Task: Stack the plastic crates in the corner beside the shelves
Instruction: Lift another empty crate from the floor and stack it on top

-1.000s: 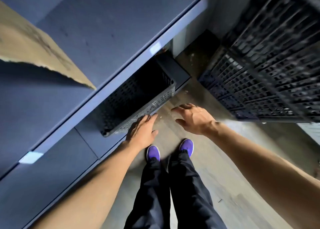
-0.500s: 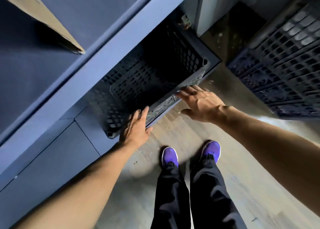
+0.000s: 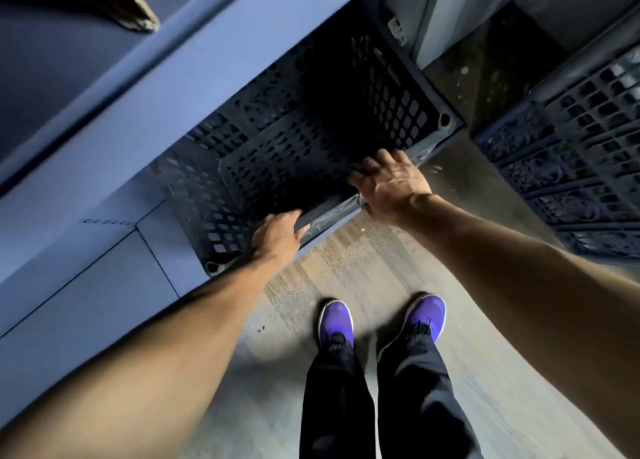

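left fingers (image 3: 290, 215): curled together over the near rim (image 3: 329, 212) of the crate, their tips hidden inside it; the thumb lies against the rim's outer face.
right fingers (image 3: 373, 166): slightly spread and hooked over the same rim, further to the right; the thumb tucks beneath the rim's edge.
left hand (image 3: 275, 236): one, back uppermost, gripping the rim near its left end.
right hand (image 3: 393, 186): one, back uppermost, gripping the rim near its right end, well apart from the other hand.
arms: two, bare, reaching forward and down from the lower corners of the view.
crate (image 3: 294, 153): one black perforated plastic crate, open side up. It sits on the lowest board of the shelf unit, its far part in shadow under the board above and its near rim at the board's front edge.
shelf unit (image 3: 242, 77): blue, with two boards showing, the front edge of the upper one crossing diagonally above the crate.
cardboard (image 3: 135, 11): one torn piece on the upper board, at the top left.
stacked crates (image 3: 571, 146): dark latticed walls at the right edge, near the shelf's end; their number cannot be told.
post (image 3: 429, 18): one pale upright, between the shelf unit and the stacked crates.
floor (image 3: 346, 261): wood-patterned, dusty.
shoes: two, purple, left (image 3: 336, 323) and right (image 3: 427, 316), below the crate's rim, with black trousers above them.
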Demonstrator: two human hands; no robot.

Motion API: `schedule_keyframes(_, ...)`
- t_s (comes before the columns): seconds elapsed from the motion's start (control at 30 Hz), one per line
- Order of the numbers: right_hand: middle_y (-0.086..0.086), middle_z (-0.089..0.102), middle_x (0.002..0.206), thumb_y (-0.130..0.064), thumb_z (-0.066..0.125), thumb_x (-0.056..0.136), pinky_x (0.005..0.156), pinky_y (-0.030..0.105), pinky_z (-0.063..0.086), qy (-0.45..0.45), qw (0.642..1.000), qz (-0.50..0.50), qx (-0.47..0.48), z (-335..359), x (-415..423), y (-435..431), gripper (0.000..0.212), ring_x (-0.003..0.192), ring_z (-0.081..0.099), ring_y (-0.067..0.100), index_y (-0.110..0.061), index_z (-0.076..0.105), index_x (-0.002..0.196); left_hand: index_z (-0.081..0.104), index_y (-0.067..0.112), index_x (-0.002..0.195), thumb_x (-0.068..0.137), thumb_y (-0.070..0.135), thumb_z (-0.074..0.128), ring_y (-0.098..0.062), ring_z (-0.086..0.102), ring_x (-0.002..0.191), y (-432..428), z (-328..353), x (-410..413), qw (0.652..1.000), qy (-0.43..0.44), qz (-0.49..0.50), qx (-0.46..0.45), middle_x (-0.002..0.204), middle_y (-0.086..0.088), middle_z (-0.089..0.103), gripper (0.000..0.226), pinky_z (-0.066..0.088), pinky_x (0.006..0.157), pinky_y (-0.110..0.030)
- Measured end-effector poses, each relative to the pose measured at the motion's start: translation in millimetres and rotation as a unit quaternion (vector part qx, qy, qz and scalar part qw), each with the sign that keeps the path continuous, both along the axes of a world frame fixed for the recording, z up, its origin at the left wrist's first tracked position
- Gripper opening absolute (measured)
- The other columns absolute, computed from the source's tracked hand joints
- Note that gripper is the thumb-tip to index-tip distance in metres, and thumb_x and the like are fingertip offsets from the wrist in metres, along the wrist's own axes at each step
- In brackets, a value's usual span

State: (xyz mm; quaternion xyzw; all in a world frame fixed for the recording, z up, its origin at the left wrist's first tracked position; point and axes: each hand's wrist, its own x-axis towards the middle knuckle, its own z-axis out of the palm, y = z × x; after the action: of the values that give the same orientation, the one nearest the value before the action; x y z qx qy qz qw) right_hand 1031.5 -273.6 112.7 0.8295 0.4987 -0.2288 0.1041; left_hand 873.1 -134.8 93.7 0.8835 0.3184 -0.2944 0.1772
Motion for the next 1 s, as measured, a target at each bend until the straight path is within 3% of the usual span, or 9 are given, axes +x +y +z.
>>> schedule_keyframes(0.1,0.001,0.048,0.135,-0.026,0.059,0.09,0.101,0.036,0.033,0.021,1.0,-0.012,-0.008,8.8,-0.1,4.5,0.055,0.123,0.039,0.024,-0.034,0.04,0.142,0.043,0.026,0.143,0.101,0.038,0.046,-0.033,0.051,0.12,-8.8,11.6,-9.6,1.0,0.005,0.005,0.017,0.131,-0.013,0.057,0.043,0.046,0.091,-0.039)
schedule_keyframes(0.23,0.007,0.056,0.128,-0.031,0.056,0.095,0.095,0.034,0.04,0.023,0.996,0.046,-0.066,40.4,-3.8,7.1,0.062,0.115,0.053,0.025,-0.032,0.026,0.15,0.043,0.034,0.142,0.099,0.041,0.05,-0.036,0.055,0.114,-13.5,38.1,-27.5,1.0,0.003,-0.02,0.021,0.129,-0.012,0.059,0.044,0.047,0.089,-0.039)
schedule_keyframes(0.43,0.008,0.057,0.132,-0.024,0.049,0.097,0.096,0.035,0.042,0.001,0.991,0.11,-0.081,85.8,-9.8,8.2,0.039,0.121,0.054,0.026,-0.02,0.049,0.136,0.047,0.036,0.139,0.097,0.047,0.05,-0.037,0.059,0.109,-5.4,89.8,-41.7,0.999,-0.028,-0.013,0.011,0.123,-0.012,0.065,0.043,0.051,0.088,-0.043)
schedule_keyframes(0.57,0.007,0.059,0.129,-0.028,0.052,0.095,0.095,0.033,0.043,0.025,0.992,0.087,-0.086,121.1,-10.0,-6.4,0.039,0.12,0.055,0.026,-0.022,0.05,0.133,0.046,0.036,0.138,0.094,0.056,0.047,-0.037,0.06,0.106,-12.0,119.2,-41.7,0.999,-0.037,-0.024,-0.008,0.117,-0.015,0.066,0.048,0.052,0.086,-0.044)
schedule_keyframes(0.73,0.005,0.064,0.117,-0.03,0.055,0.094,0.083,0.032,0.047,0.05,0.993,0.041,-0.103,158.0,-33.0,-56.2,0.033,0.107,0.061,0.023,-0.018,0.056,0.125,0.053,0.029,0.131,0.095,0.05,0.052,-0.037,0.058,0.11,-34.5,157.9,-39.3,0.994,-0.043,-0.077,-0.064,0.117,-0.015,0.064,0.042,0.047,0.081,-0.038)
schedule_keyframes(0.8,0.002,0.064,0.107,-0.028,0.054,0.095,0.074,0.029,0.044,0.067,0.992,-0.003,-0.108,167.6,-48.6,-82.5,0.027,0.092,0.06,0.019,-0.018,0.057,0.121,0.056,0.027,0.124,0.095,0.048,0.054,-0.034,0.062,0.097,-44.6,173.1,-40.6,0.988,-0.051,-0.109,-0.095,0.099,-0.013,0.065,0.036,0.04,0.07,-0.033)
schedule_keyframes(0.9,-0.001,0.06,0.09,-0.027,0.051,0.097,0.065,0.027,0.041,0.072,0.99,-0.072,-0.102,182.0,-74.2,-121.7,0.023,0.074,0.051,0.014,-0.019,0.057,0.117,0.061,0.018,0.117,0.095,0.039,0.059,-0.015,0.051,0.055,-61.9,197.0,-37.3,0.976,-0.054,-0.169,-0.129,0.06,0.005,0.05,0.031,0.035,0.058,-0.028)
schedule_keyframes(1.0,-0.007,0.048,0.072,-0.027,0.05,0.098,0.059,0.024,0.038,0.081,0.983,-0.133,-0.097,205.3,-98.9,-156.6,0.018,0.064,0.049,0.011,-0.019,0.058,0.111,0.062,0.012,0.111,0.095,0.035,0.06,-0.002,0.037,0.039,-81.9,219.1,-34.5,0.956,-0.056,-0.241,-0.155,0.049,0.009,0.042,0.029,0.029,0.043,-0.018)
